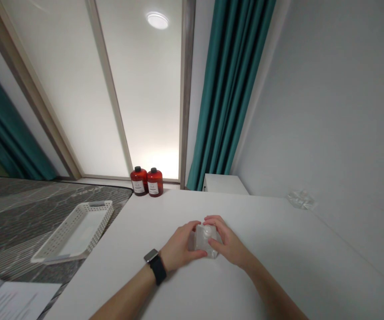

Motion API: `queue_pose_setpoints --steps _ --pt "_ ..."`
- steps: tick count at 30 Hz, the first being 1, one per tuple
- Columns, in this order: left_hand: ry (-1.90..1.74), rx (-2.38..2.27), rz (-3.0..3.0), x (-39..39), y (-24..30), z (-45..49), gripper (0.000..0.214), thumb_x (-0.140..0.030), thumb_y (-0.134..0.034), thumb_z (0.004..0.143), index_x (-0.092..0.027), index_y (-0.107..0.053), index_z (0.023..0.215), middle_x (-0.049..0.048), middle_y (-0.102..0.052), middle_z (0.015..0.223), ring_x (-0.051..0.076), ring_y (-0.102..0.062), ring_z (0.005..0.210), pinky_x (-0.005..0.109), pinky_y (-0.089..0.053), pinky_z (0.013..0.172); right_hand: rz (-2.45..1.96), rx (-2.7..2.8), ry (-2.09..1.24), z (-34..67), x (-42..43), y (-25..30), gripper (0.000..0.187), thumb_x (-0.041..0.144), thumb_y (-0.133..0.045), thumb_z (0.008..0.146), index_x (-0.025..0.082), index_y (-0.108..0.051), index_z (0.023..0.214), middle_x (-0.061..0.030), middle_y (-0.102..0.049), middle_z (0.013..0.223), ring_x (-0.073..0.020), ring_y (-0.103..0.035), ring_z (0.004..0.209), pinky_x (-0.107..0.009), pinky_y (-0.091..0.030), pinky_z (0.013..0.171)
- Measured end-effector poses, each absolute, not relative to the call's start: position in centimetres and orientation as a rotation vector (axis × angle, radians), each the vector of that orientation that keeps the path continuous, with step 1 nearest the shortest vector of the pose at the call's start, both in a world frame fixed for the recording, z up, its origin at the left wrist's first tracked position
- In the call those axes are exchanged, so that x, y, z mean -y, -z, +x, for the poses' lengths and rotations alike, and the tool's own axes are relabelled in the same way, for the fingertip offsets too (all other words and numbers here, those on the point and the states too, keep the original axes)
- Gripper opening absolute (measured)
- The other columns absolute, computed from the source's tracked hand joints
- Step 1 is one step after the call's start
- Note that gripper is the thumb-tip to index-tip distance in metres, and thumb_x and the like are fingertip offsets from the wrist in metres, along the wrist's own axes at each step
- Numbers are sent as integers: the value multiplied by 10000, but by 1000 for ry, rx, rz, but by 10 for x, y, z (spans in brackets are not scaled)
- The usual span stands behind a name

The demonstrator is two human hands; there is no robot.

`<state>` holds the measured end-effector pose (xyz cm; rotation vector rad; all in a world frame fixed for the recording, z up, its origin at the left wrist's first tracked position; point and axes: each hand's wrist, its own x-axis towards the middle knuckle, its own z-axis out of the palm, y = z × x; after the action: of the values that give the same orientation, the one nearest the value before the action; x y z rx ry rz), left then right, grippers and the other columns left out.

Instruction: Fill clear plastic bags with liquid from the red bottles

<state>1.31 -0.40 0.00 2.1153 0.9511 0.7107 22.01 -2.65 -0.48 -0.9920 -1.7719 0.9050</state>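
Note:
On the white table (178, 209), a small clear, squarish container (202, 240) with a rounded shape near its top sits between my two hands. My left hand (181, 246), with a dark watch (156, 266) on its wrist, curves around the left side, its fingertips and thumb against the container. From the right, my right hand (230, 244) holds the same container, fingers at the far edge and thumb across the front. Parts of the container are hidden by fingers, and its exact kind is hard to make out.
Two red-brown bottles (155, 183) with black caps and white labels stand at the far left table edge. A crumpled clear plastic piece (301, 200) lies by the right wall. Left of the table are a white basket (93, 222) and printed papers (21, 300).

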Motion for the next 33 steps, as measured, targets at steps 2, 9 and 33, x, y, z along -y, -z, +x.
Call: queue_pose_setpoints --steps 2,9,33 --pt "-716 -949 2119 4 0 13 699 -254 -828 674 -202 -479 1277 109 -619 1258 293 -584 1129 438 -446 988 -984 1745 -934 219 26 7 258 205 -615 803 251 -551 1048 -64 -504 1220 -233 -459 1248 -405 -332 1080" --pt "-712 -975 2122 4 4 13 724 -270 -829 673 -198 -472 1299 118 -612 1266 296 -581 1133 438 -442 994 -992 1622 -1091 219 26 9 346 329 -656 819 261 -515 1128 -46 -527 1125 -212 -557 1062 -382 -429 966" --pt "-707 -967 2135 4 2 12 725 -287 -827 680 -214 -475 1309 121 -596 1308 310 -569 1170 465 -435 1015 -904 1555 -1111 217 28 1 705 326 -672 826 306 -299 1423 -59 -610 1090 -245 -481 1277 -503 -280 1132"
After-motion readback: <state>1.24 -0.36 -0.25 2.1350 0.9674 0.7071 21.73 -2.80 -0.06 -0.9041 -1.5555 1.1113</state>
